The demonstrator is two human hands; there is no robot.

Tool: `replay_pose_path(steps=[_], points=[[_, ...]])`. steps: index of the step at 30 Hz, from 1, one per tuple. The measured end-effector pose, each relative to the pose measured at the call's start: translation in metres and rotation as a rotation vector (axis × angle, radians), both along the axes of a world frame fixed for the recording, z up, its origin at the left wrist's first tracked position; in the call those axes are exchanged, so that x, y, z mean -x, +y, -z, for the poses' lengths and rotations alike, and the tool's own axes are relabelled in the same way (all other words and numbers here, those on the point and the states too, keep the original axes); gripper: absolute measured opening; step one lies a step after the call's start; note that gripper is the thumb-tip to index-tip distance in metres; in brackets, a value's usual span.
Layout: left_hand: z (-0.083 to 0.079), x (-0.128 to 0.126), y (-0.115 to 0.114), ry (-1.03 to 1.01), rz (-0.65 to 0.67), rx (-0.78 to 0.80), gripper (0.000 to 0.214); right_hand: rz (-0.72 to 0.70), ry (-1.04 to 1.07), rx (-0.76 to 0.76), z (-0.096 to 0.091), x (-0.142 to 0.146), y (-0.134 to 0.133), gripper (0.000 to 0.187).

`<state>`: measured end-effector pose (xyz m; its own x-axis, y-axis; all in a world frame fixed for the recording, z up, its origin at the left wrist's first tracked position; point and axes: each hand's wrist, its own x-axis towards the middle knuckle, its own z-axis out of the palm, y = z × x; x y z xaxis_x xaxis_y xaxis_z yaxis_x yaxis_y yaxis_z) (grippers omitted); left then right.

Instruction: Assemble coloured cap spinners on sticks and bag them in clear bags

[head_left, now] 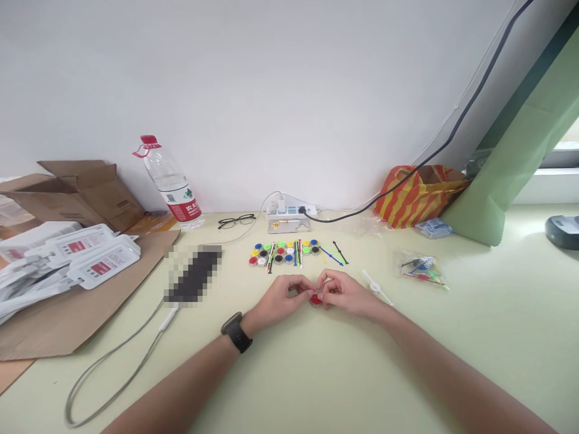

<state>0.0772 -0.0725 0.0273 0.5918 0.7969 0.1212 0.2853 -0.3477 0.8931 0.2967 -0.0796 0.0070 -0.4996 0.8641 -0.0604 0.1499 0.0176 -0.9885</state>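
Red disc (pixel 315 299) pinched betw. L hand (pixel 283 300) & R hand (pixel 350 295), fingertips together; prob. unfinished. White piece (pixel 375 288) right of disc looks done; loose discs (pixel 280 251) & sticks (pixel 332 256) beyond it seem left.

The place looked like an ordinary room in a home or small office; which one could not be told. A smooth pale-green tabletop (pixel 316 380) met a plain white wall (pixel 289 90), beside a green fabric curtain (pixel 502 163). A white plastic power strip (pixel 289 210), black-framed glasses (pixel 227 223), a clear red-capped plastic water bottle (pixel 174 187) and a brown cardboard box (pixel 97 193) suggested everyday use.
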Motion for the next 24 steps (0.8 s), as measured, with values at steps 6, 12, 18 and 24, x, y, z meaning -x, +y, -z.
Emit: replay_pose_path(steps=[6,12,18,24], points=[[0.002,0.000,0.002,0.002,-0.004,-0.001,0.016,0.034,0.055,-0.005,0.003,0.003,0.003,0.030],[-0.001,0.000,0.003,0.011,0.004,0.021,0.014,0.031,0.045,-0.012,0.004,0.003,0.003,0.030],[-0.001,-0.003,0.003,0.003,-0.021,0.000,0.011,0.046,-0.006,-0.039,0.003,0.007,0.002,0.026],[0.003,-0.001,0.004,-0.047,-0.104,0.034,0.017,0.156,-0.204,-0.194,-0.008,0.000,-0.006,0.021]])
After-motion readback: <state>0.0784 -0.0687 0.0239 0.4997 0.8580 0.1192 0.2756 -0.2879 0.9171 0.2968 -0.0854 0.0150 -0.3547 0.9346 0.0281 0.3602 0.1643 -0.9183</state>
